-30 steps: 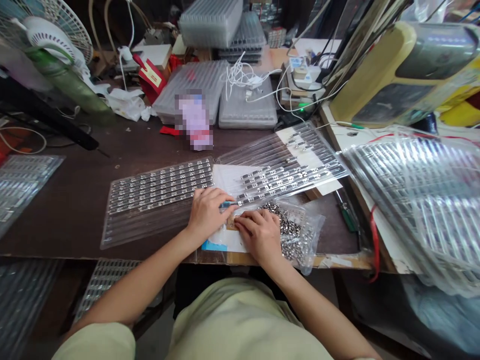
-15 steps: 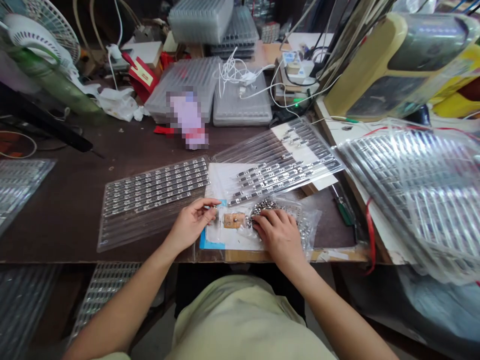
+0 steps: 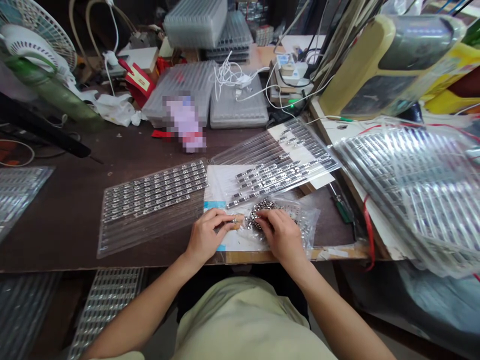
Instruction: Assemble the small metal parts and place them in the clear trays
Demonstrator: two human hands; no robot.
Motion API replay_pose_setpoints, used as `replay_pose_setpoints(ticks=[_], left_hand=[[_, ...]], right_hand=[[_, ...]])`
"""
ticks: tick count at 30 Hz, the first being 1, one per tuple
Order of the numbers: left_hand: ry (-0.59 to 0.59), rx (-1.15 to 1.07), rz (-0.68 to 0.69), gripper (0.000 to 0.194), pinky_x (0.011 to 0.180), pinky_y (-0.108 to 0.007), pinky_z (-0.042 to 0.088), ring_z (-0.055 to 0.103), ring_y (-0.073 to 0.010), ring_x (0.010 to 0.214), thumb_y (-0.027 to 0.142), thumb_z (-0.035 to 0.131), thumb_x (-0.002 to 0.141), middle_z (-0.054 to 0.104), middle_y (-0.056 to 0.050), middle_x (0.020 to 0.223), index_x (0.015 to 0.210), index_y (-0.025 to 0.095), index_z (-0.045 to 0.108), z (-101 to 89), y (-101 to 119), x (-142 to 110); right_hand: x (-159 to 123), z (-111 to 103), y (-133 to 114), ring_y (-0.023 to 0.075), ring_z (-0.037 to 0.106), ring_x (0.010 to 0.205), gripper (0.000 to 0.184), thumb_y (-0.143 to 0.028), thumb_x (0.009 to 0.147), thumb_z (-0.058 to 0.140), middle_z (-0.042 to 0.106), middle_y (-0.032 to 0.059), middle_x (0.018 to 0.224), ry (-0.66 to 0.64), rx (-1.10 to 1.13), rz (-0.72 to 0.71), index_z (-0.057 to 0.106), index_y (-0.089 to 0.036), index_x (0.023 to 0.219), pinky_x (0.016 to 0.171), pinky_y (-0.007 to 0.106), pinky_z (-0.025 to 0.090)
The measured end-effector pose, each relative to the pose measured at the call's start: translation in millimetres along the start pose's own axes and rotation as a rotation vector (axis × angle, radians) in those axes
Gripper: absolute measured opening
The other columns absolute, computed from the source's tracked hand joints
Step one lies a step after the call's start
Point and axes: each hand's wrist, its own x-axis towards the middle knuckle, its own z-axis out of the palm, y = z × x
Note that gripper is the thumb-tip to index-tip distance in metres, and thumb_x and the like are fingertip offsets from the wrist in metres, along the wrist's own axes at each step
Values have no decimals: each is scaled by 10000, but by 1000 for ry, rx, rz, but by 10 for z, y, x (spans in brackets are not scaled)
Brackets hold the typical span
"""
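My left hand (image 3: 207, 234) rests on a white paper sheet (image 3: 221, 187), its fingertips pressed together at a small brown block (image 3: 237, 223), which they mostly hide. Whether those fingers pinch a tiny part is too small to tell. My right hand (image 3: 280, 234) sits just to its right, fingers down among loose silver metal parts (image 3: 264, 214) lying on a clear plastic bag (image 3: 304, 220). To the left lies a clear blister tray (image 3: 150, 210) holding rows of small connectors. Another clear tray (image 3: 273, 167) with connectors lies beyond the paper.
A green-handled screwdriver (image 3: 343, 209) lies right of the bag. Stacked clear trays (image 3: 416, 195) rise at the right, beside a yellowish machine (image 3: 386, 65). Grey tray stacks and white cables (image 3: 232, 77) stand at the back. A metal-grid tray (image 3: 107, 312) sits below the front edge.
My left hand has moved right from the paper's blue mark onto the brown block, and its fingers have closed together. My right hand has shifted slightly left within the metal parts.
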Motion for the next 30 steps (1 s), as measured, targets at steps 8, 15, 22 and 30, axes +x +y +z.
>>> replay_pose_setpoints(ticks=[8, 15, 22, 30], left_hand=[[-21, 71, 21, 137, 767, -287, 503, 628, -166, 816, 265, 628, 840, 672, -51, 880, 930, 217, 721, 31, 5, -6], [-11, 109, 55, 128, 752, -275, 487, 622, -165, 837, 249, 617, 848, 668, -51, 891, 923, 214, 715, 42, 7, -12], [66, -74, -54, 105, 708, -242, 471, 624, -150, 816, 233, 626, 836, 670, -42, 876, 881, 191, 711, 34, 0, 14], [90, -166, -164, 215, 810, -249, 432, 590, -166, 929, 319, 577, 859, 649, -51, 973, 972, 183, 700, -70, 77, 18]], right_hand=[[10, -26, -28, 175, 575, 840, 168, -220, 916, 496, 649, 60, 872, -26, 154, -5, 663, -204, 911, 757, 307, 464], [48, 95, -86, 159, 593, 755, 102, -296, 847, 639, 699, 15, 787, -28, 119, 36, 679, -213, 803, 712, 286, 429], [79, 67, -119, 165, 560, 809, 107, -282, 881, 598, 703, 17, 845, 1, -38, 24, 687, -224, 869, 734, 307, 345], [-34, -300, 189, 183, 535, 924, 210, -283, 925, 503, 669, 45, 1023, 85, -240, 76, 668, -250, 1051, 805, 313, 378]])
